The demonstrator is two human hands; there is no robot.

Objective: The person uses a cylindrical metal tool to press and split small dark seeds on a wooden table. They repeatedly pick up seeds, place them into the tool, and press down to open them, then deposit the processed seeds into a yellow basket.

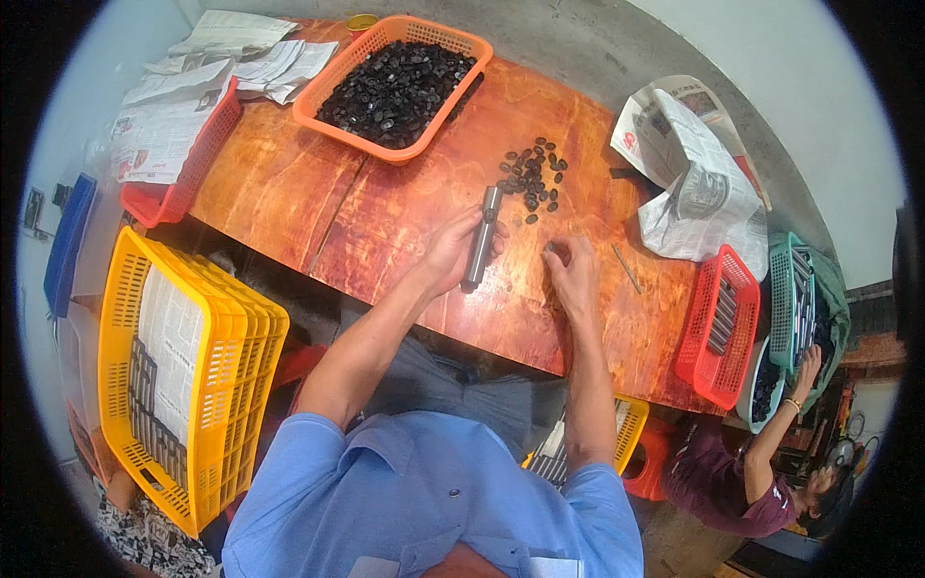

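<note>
My left hand is wrapped round a grey metal tube, held at a slant above the table. A round opening shows in the tube's side near its upper end. To the right, my right hand is closed in a pinch, with a small dark piece at its fingertips, too small to make out fully. Beyond both hands lies a loose group of small black oval pieces on the wooden table. A thin metal rod rests to the right of my right hand.
An orange basket full of black pieces stands at the far side. Newspaper lies at the right, near a red basket of metal tubes. Stacked yellow crates stand at left. A co-worker reaches toward a green basket.
</note>
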